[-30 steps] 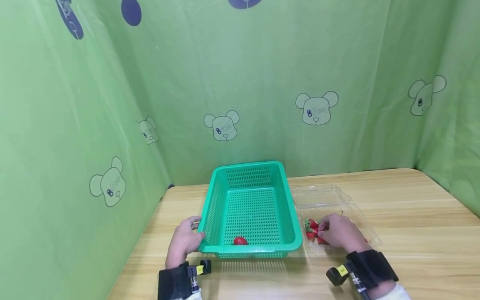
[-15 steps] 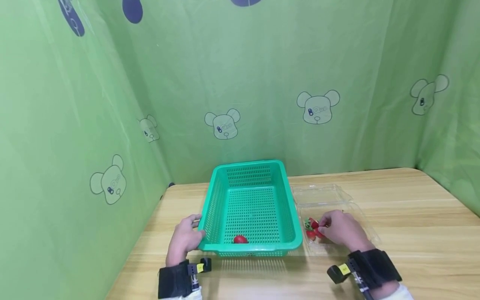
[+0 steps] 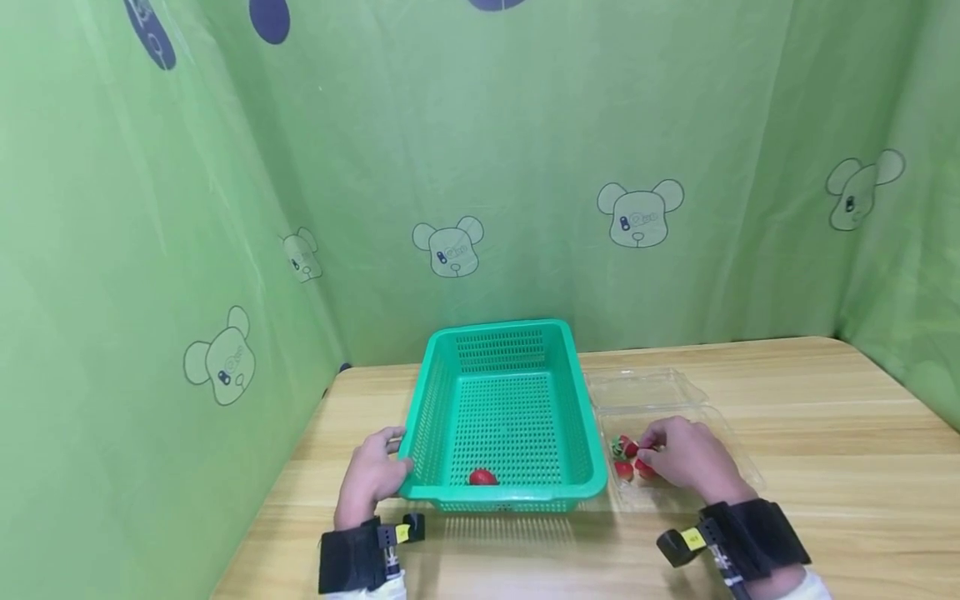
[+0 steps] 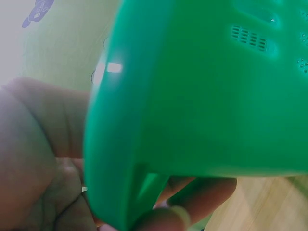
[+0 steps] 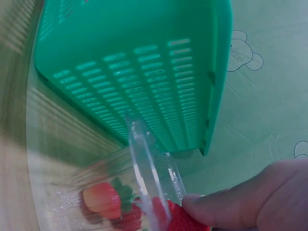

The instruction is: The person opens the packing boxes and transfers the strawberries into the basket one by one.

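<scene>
The air above the green basket [image 3: 504, 417] is free, but its right wall [image 3: 577, 417] blocks low passage from the clear container [image 3: 630, 423].

Black wrist straps [image 3: 757, 542] carry yellow-labelled black cameras [image 3: 677, 548]; the sleeves [image 3: 804, 587] are white.

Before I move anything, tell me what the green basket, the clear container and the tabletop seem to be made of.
Green basket: likely moulded plastic, semi-glossy; bright reflections on its rim, slotted walls.
Clear container: probably thin, shiny plastic; strawberries show through its wall and its edges glint.
Tabletop: wood or wood-look laminate, smooth; the grain shows, but which one I cannot tell.
</scene>
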### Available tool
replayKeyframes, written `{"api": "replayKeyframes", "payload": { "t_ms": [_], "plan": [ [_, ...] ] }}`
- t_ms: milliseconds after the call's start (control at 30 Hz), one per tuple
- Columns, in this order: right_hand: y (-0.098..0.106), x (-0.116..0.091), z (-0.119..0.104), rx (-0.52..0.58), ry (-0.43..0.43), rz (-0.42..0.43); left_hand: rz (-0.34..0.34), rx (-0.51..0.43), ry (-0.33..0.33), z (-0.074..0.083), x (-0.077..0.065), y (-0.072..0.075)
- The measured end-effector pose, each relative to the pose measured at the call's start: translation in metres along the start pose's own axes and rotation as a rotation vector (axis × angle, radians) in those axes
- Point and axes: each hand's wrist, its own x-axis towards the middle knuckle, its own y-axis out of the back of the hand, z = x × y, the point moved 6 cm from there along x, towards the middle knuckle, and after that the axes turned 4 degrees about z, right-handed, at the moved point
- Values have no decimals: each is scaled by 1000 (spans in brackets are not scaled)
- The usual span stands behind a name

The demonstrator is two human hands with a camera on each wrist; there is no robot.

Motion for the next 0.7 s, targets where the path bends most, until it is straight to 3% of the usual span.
{"api": "replayKeyframes", "payload": {
  "t_ms": [700],
  "plan": [
    [8, -2, -9, 34, 30, 21, 4, 2, 10, 1, -1, 1]
  ]
}}
